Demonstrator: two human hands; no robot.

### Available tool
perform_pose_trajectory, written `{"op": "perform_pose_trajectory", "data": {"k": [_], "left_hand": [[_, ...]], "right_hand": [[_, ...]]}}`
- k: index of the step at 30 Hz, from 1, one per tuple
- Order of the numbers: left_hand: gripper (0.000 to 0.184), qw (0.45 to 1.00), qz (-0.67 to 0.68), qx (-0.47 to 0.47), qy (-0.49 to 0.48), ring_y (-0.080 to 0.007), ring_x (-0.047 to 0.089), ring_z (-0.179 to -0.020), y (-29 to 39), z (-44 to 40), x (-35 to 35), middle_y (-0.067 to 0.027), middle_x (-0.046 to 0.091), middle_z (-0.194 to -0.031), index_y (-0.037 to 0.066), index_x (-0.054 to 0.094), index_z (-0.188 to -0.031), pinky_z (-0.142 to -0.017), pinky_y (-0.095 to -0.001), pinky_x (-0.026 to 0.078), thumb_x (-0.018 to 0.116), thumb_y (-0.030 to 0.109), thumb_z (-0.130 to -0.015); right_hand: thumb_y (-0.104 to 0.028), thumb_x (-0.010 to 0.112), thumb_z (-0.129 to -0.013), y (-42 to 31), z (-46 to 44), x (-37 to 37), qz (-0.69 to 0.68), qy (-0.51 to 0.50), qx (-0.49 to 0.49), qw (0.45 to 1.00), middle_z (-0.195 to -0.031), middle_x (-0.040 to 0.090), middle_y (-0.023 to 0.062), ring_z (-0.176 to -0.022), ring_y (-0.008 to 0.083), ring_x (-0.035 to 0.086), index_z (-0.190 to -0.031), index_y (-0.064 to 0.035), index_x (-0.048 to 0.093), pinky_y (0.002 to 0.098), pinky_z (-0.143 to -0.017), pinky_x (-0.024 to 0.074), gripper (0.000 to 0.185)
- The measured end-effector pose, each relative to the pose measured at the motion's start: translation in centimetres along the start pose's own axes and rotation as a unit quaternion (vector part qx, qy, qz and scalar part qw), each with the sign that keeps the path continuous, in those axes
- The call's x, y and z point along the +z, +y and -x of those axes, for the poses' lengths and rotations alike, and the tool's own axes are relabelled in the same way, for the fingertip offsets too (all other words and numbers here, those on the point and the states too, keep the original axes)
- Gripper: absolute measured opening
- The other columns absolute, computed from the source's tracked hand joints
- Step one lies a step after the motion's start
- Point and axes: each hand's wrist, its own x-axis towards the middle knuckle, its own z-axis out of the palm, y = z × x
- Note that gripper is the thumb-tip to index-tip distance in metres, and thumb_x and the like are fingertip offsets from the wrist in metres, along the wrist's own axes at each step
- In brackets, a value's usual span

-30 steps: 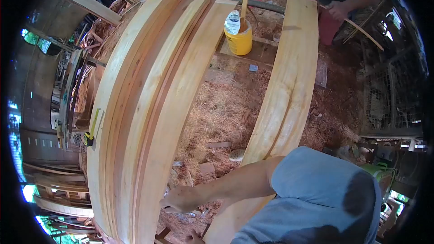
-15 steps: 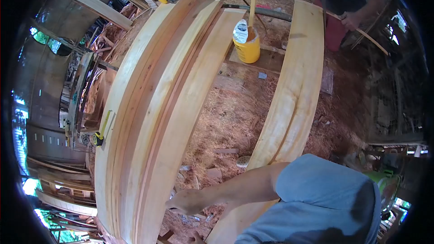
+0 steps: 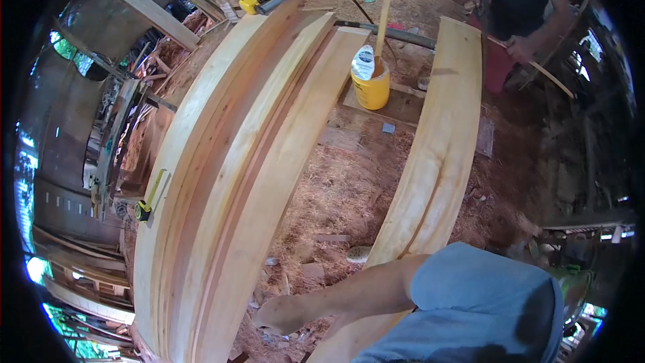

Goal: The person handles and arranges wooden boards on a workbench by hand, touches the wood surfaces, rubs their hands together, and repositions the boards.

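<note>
Neither my left hand nor my right hand shows. My bare leg point(image 3: 349, 296) comes out of blue-grey shorts point(image 3: 463, 302) and crosses the wooden plank point(image 3: 430, 154) on the right. Its foot point(image 3: 279, 314) is beside the near end of the left group of long, curved planks point(image 3: 269, 195). A yellow tape measure point(image 3: 142, 210), with some tape out, lies on the outermost left plank. Between the far ends of the planks stands a yellow bucket point(image 3: 371, 91) with a wooden stick point(image 3: 383, 27) and a white, labelled packet point(image 3: 363, 62) at its top.
At the upper right, another person point(image 3: 514, 0) holds a thin wooden strip point(image 3: 551, 79). A yellow and black power tool point(image 3: 259, 1) lies beyond the left planks. Shavings and scraps cover the ground point(image 3: 336, 188). More timber point(image 3: 151, 13) is at the upper left.
The camera view has shifted, so the planks' far ends and the bucket appear lower. Small fingers or toes seen earlier at the bottom edge no longer show.
</note>
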Motion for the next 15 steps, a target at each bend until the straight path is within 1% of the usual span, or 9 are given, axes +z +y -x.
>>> {"op": "perform_pose_trajectory", "data": {"k": [1,3,6,10,12,14,15], "left_hand": [[0.057,1.000,-0.005,0.002,-0.004,-0.0233,0.057,-0.075,0.2,-0.3,0.0,-0.0124,0.062,-0.079,-0.002,0.058,-0.094,-0.071,-0.0396,0.046,0.057,0.055,-0.093],[0.056,1.000,-0.015,0.007,-0.014,-0.0245,0.058,-0.078,0.3,-0.7,-0.1,-0.0127,0.062,-0.084,-0.001,0.055,-0.101,-0.073,-0.0397,0.046,0.058,0.054,-0.092],[0.058,0.999,-0.030,0.011,-0.028,-0.0263,0.059,-0.083,0.2,-0.8,-0.3,-0.0132,0.063,-0.091,0.000,0.050,-0.112,-0.077,-0.0399,0.047,0.059,0.053,-0.092],[0.064,0.996,-0.067,0.029,-0.048,-0.0286,0.061,-0.089,-0.6,-1.3,-0.4,-0.0138,0.065,-0.101,0.001,0.043,-0.127,-0.082,-0.0401,0.047,0.061,0.052,-0.092],[0.069,0.991,-0.105,0.053,-0.066,-0.0298,0.062,-0.093,-1.5,-1.3,-0.6,-0.0142,0.066,-0.106,0.001,0.040,-0.134,-0.084,-0.0401,0.048,0.061,0.051,-0.091],[0.074,0.971,-0.189,0.113,-0.097,-0.0310,0.063,-0.096,-3.4,-1.5,-0.7,-0.0145,0.066,-0.111,0.002,0.037,-0.141,-0.086,-0.0402,0.048,0.062,0.050,-0.091],[0.077,0.963,-0.207,0.135,-0.106,-0.0316,0.064,-0.098,-4.1,-1.5,-0.8,-0.0146,0.067,-0.113,0.002,0.035,-0.145,-0.088,-0.0403,0.048,0.063,0.050,-0.091]], "right_hand": [[-0.015,0.059,-0.081,-0.2,0.1,-0.3,0.001,0.006,0.006,1.000,-0.070,0.058,0.0213,-0.071,0.0422,0.062,-0.082,-0.0018,0.055,0.0509,-0.063,0.0475,0.013],[-0.012,0.060,-0.076,-0.9,0.0,-1.0,-0.013,-0.044,0.062,0.997,-0.070,0.061,0.0233,-0.070,0.0442,0.062,-0.076,0.0005,0.060,0.0519,-0.064,0.0477,0.012],[-0.012,0.060,-0.076,-0.6,-0.2,-0.9,0.005,-0.046,0.039,0.998,-0.071,0.059,0.0215,-0.071,0.0426,0.061,-0.078,-0.0013,0.057,0.0491,-0.064,0.0481,0.011],[-0.011,0.060,-0.074,-1.2,0.0,-1.8,-0.018,-0.023,0.039,0.999,-0.070,0.059,0.0216,-0.071,0.0426,0.062,-0.077,-0.0012,0.058,0.0493,-0.064,0.0483,0.011],[-0.011,0.061,-0.073,-1.4,-0.1,-1.8,-0.017,-0.036,0.053,0.998,-0.070,0.059,0.0216,-0.070,0.0428,0.062,-0.077,-0.0012,0.057,0.0501,-0.063,0.0481,0.011],[-0.011,0.061,-0.072,-1.1,-0.1,-1.3,-0.025,-0.036,0.058,0.997,-0.069,0.059,0.0217,-0.070,0.0430,0.061,-0.077,-0.0011,0.057,0.0505,-0.063,0.0480,0.011],[-0.011,0.060,-0.072,-1.1,-0.1,-1.2,-0.031,-0.035,0.066,0.997,-0.069,0.059,0.0218,-0.069,0.0431,0.061,-0.077,-0.0009,0.057,0.0510,-0.063,0.0480,0.011]]}}
